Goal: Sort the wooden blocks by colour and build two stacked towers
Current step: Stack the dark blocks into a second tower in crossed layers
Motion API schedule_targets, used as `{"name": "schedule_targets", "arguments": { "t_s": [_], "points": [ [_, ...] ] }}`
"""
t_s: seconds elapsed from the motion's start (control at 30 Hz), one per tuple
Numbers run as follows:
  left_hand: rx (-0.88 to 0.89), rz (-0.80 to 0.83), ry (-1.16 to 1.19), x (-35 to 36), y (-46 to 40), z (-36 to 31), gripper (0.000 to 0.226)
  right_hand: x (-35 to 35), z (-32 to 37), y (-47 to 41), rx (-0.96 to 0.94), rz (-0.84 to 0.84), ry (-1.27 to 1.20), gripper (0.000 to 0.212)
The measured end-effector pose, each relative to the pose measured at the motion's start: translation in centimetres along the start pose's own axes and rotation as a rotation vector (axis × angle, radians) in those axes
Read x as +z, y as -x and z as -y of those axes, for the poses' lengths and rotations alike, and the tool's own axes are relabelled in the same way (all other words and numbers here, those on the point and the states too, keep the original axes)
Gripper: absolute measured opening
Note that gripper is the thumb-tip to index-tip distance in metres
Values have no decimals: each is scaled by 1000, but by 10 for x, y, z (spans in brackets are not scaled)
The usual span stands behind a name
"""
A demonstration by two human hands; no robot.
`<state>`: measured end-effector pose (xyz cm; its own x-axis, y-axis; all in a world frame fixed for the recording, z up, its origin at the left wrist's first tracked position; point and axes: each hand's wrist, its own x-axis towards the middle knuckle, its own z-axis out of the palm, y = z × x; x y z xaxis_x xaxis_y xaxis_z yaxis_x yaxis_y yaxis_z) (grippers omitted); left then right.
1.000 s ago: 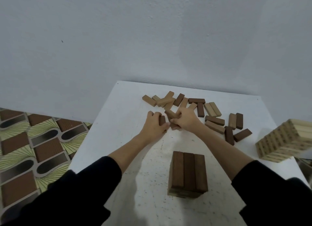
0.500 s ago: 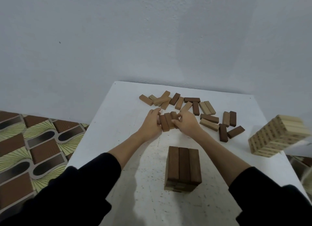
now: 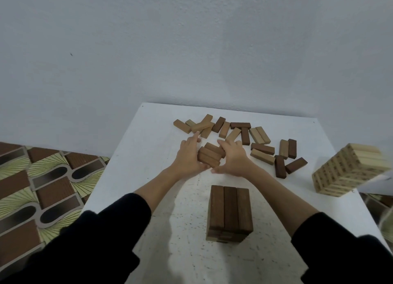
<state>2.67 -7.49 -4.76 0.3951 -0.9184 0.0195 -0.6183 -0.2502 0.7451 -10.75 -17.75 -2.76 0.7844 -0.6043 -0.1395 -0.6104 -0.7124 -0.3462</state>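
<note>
Squeezing small bundle of brown wooden blocks (image 3: 210, 156) between left hand (image 3: 189, 156) and right hand (image 3: 232, 159), both grips clamped on bundle ends. Bundle long axis lying roughly left-right, on white desk (image 3: 148, 147). Dark-brown block tower (image 3: 229, 213) sits nearer body, just right of bundle; right hand closer. Likely next: carry toward body.

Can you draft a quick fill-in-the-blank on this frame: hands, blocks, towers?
1. The left hand and right hand together hold a small bundle of brown wooden blocks from ____ sides.
2. The top layer of the dark brown wooden block tower near the person shows ____ blocks side by side.
3. The pale wooden block tower stands at the ____ edge of the white table.

Missing words: opposite; three; right
</note>
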Motion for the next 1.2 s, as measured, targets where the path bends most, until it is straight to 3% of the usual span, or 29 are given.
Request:
{"name": "schedule_targets", "arguments": {
  "t_s": [0.17, 0.53, 1.2],
  "points": [
    [-48, 30, 271, 2, 10, 1, 117, 1, -6, 3, -78, -6, -268, 86],
    [-15, 122, 253, -5, 8, 9, 112, 26, -14, 9, 15, -207, -530, 97],
    [-48, 15, 333, 8, 10, 20, 115, 30, -17, 14, -2, -252, -563, 79]
  ]
}}
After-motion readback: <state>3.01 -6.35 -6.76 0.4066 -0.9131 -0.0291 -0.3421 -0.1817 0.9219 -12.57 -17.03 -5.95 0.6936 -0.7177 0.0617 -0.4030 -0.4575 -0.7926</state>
